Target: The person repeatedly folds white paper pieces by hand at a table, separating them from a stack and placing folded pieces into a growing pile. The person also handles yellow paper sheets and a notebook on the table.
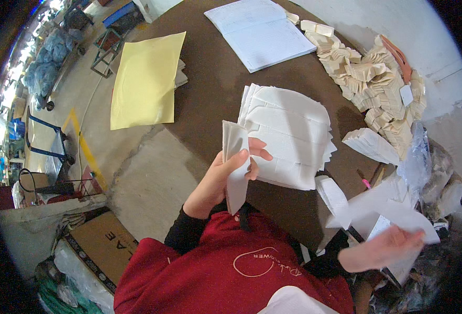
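Observation:
My left hand is closed around a small bundle of folded white paper strips, held upright with the thumb across the front. Right behind it, a thick stack of white folded paper pieces lies on the brown table. At the lower right, motion blurs my right hand. Its fingers overlap a curved white paper sheet; whether they grip it I cannot tell. A narrow white folded piece sits at the table edge between the stack and that sheet.
An open notebook and a yellow sheet lie on the table's far side. Along the right are a heap of cream folded pieces, a white bundle and clear plastic. A cardboard box stands at lower left.

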The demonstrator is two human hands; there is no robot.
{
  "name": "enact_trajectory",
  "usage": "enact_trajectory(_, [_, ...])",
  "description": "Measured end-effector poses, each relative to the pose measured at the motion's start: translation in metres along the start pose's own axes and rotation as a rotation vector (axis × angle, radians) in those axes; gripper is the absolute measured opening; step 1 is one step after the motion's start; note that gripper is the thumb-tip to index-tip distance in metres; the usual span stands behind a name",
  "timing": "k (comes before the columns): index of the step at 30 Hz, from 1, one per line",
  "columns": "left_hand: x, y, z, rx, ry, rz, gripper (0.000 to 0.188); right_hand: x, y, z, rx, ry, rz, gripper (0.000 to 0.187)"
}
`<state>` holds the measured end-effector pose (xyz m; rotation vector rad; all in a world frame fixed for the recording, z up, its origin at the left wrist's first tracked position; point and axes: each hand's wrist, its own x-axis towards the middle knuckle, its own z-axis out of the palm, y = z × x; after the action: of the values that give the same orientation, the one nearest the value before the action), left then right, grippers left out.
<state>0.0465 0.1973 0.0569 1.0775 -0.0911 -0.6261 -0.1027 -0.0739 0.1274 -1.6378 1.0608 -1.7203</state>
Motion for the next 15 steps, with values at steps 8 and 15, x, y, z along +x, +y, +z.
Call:
enact_trajectory(8, [0.016, -0.015, 0.019, -0.092, -0.223, 0.037, 0.09, 0.016, -0.004, -0.02, -0.433, 0.012, -0.384, 0.044])
enact_trajectory(15, [0.013, -0.032, 0.051, -0.36, -0.341, -0.109, 0.095, -0.063, 0.004, 0.024, 0.757, -0.532, 0.676, 0.031])
